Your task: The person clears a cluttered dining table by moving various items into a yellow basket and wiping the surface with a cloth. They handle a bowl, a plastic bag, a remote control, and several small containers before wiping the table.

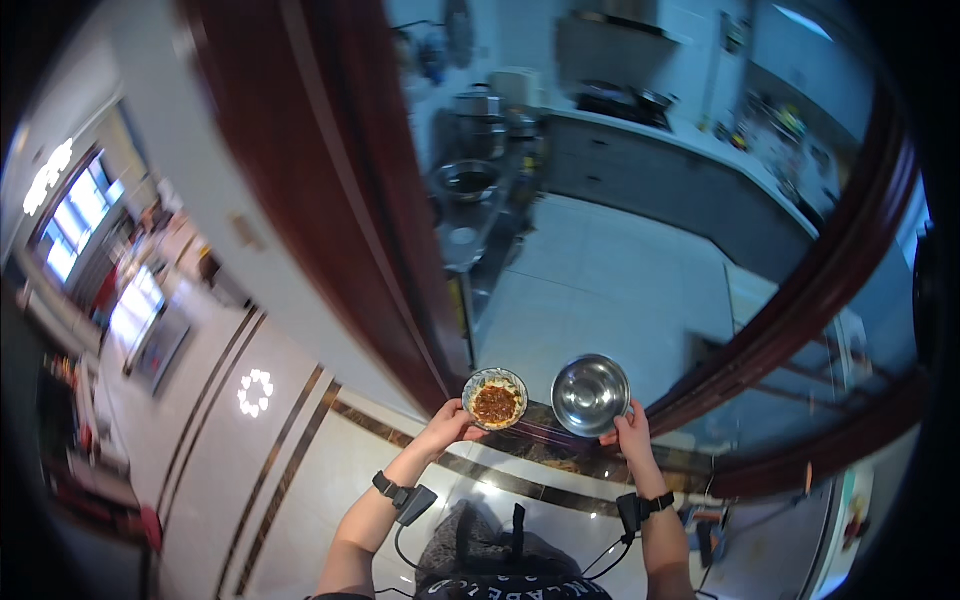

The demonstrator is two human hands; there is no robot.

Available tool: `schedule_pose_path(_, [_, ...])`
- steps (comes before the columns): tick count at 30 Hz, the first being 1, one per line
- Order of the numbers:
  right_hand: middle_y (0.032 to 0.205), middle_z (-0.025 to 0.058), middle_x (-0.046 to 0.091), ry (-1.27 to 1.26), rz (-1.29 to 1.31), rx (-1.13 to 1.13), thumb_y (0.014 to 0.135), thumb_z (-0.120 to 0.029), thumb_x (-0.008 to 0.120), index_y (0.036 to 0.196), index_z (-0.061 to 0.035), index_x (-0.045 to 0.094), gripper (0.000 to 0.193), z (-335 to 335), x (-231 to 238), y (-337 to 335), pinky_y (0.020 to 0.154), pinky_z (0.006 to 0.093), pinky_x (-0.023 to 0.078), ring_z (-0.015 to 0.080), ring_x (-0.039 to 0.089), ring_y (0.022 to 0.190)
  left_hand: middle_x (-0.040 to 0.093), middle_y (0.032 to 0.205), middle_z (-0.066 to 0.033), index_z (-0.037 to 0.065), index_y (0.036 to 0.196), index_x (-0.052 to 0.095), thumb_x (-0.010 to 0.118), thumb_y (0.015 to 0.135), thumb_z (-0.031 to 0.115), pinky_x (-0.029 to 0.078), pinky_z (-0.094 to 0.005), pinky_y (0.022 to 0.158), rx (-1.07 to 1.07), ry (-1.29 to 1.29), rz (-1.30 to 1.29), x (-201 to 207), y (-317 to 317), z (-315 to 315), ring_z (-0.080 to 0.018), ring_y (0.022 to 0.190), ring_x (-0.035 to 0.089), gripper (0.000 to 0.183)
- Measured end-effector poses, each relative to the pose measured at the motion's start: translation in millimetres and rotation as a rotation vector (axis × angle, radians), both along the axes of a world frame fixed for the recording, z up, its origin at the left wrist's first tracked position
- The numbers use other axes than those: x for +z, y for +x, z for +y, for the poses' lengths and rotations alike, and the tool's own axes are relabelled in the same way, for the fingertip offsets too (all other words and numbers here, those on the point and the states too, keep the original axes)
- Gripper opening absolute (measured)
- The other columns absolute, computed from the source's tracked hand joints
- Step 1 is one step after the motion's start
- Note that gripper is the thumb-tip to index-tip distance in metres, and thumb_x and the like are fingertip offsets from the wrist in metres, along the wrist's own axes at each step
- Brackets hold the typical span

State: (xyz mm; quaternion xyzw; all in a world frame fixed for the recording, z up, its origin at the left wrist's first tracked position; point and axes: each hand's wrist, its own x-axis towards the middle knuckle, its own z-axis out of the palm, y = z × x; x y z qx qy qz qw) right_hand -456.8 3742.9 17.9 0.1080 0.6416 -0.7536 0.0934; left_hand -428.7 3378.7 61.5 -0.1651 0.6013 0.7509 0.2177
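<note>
My left hand [452, 427] is closed on the rim of a small patterned bowl [523, 382]. Inside that bowl lies a reddish-brown sauce [497, 405] over something pale. A shiny, round stainless steel bowl [590, 392] is gripped at its lower right rim by my right hand [628, 432], and nothing shows inside it. Both bowls are held up in front of me, side by side and apart, at a kitchen doorway. A black strap with a small device sits on each of my wrists.
Dark red door frames [395, 290] rise left and right [800, 300] of the opening. Beyond it, pots and a basin [468, 178] stand on a metal counter [490, 240] at the left. A stove [625, 110] is at the back; a dark stone threshold [545, 450] crosses the floor.
</note>
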Motion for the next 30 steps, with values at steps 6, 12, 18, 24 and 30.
schedule_pose_path(6, [0.093,0.0137,0.059,-0.04,-0.023,-0.213,0.091,-0.001,0.043,0.139,-0.0029,0.025,0.051,26,-12,-71,0.052,0.032,0.057,0.0218,0.065,0.06,0.057,0.113,-0.0157,-0.002,0.125,0.038,0.047,0.093,0.011,0.055,-0.0286,0.082,-0.177,0.006,0.045,-24,-146,44,-0.0225,0.091,0.067,0.037])
schedule_pose_path(12, [0.089,0.0139,0.059,-0.05,-0.096,-0.439,0.091,-0.001,0.044,0.136,-0.0029,0.027,0.048,39,-13,-142,0.051,0.0317,0.057,0.0227,0.065,0.06,0.057,0.116,-0.0199,-0.004,0.126,0.036,0.044,0.09,0.008,0.056,-0.0315,0.084,-0.361,0.005,0.033,-24,-281,85,-0.0279,0.097,0.066,0.039])
schedule_pose_path(18, [0.092,0.0149,0.057,-0.048,-0.04,-0.746,0.089,0.002,0.041,0.137,-0.0029,0.024,0.051,82,-23,-196,0.052,0.0345,0.059,0.0228,0.065,0.06,0.056,0.117,-0.022,-0.007,0.127,0.033,0.045,0.088,0.006,0.055,-0.0361,0.088,-0.551,-0.016,-0.014,-33,-396,172,-0.0318,0.097,0.066,0.042])
schedule_pose_path(24, [0.097,0.0182,0.056,-0.074,0.002,-0.977,0.089,0.001,0.04,0.132,-0.0009,0.025,0.046,174,-60,-259,0.053,0.033,0.059,0.0232,0.066,0.062,0.058,0.113,-0.0212,-0.003,0.123,0.036,0.046,0.09,0.007,0.055,-0.0385,0.088,-0.763,-0.021,0.02,-62,-518,305,-0.0331,0.094,0.067,0.036])
schedule_pose_path(30, [0.091,0.0172,0.058,-0.071,-0.074,-1.225,0.091,-0.004,0.041,0.123,0.0,0.028,0.035,231,-83,-306,0.05,0.03,0.058,0.0219,0.065,0.061,0.059,0.113,-0.0203,-0.003,0.123,0.038,0.045,0.09,0.007,0.054,-0.0384,0.088,-0.896,0.018,-0.046,-69,-618,406,-0.0321,0.098,0.065,0.035])
